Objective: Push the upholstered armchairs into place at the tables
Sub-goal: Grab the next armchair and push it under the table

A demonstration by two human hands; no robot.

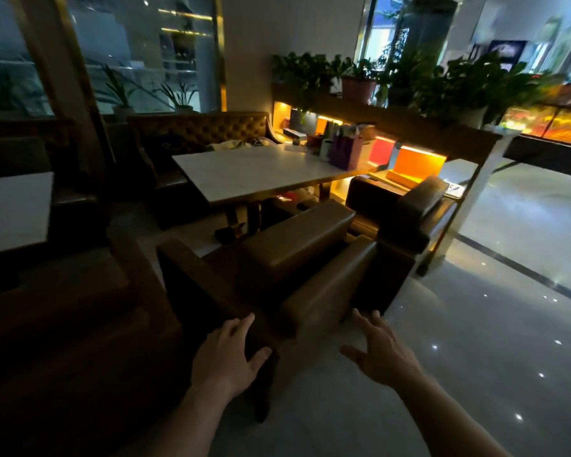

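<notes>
A brown upholstered armchair [297,258] stands in front of me, its back toward me and its seat facing a white-topped table [244,173]. My left hand [226,354] hovers with fingers spread at the chair's dark back corner, close to it or just touching; contact is unclear. To the right, just behind the backrest's end, my right hand [378,349] is spread open in the air and holds nothing. A second brown armchair [409,212] stands to the right at the same table, tucked closer.
A tufted brown sofa [198,133] lines the table's far side. Bags and boxes [346,150] sit on the table's right end. A lit shelf with potted plants [409,90] runs behind. Another table [14,209] and dark seating stand left. Glossy floor [475,341] stretches right.
</notes>
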